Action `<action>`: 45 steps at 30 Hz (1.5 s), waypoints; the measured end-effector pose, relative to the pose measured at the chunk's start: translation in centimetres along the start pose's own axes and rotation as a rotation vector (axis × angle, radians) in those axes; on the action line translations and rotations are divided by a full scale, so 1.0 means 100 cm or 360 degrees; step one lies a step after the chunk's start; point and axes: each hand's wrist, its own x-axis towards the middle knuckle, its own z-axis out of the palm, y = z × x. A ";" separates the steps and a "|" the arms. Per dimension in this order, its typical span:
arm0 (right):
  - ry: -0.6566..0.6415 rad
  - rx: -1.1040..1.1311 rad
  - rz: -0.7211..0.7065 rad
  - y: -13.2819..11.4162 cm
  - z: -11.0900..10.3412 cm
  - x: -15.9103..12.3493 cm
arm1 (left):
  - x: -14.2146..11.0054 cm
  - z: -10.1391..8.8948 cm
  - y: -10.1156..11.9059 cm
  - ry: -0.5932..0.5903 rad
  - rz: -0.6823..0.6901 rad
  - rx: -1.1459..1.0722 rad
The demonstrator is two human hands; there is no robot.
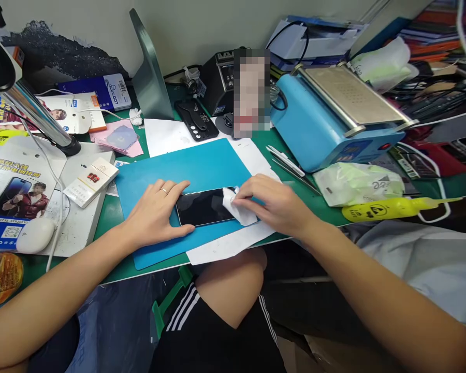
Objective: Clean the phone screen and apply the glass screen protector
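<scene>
A black phone (204, 206) lies face up on a blue mat (190, 168) on the green desk. My left hand (157, 212) rests flat against the phone's left end, its fingers spread, a ring on one finger. My right hand (270, 202) presses a small white wipe (235, 207) onto the right end of the phone's screen, fingers closed on the wipe.
A blue machine with a metal plate (330, 116) stands at the right. Tweezers (289, 166), a plastic bag (357, 184) and a yellow bottle (392, 208) lie near it. A cigarette pack (91, 181), a white mouse (34, 235), a lamp arm (34, 114) and printed packaging sit at the left.
</scene>
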 end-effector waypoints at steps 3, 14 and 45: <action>0.0067 -0.0044 -0.0002 -0.013 0.008 -0.005 | 0.000 0.001 -0.001 0.0017 0.0013 0.0005; -0.0438 0.0238 -0.0013 -0.009 0.000 0.020 | 0.002 -0.002 0.002 -0.0002 -0.0021 0.0020; -0.0816 0.0140 0.0077 0.009 -0.017 0.034 | 0.002 -0.001 0.002 -0.0017 -0.0015 0.0011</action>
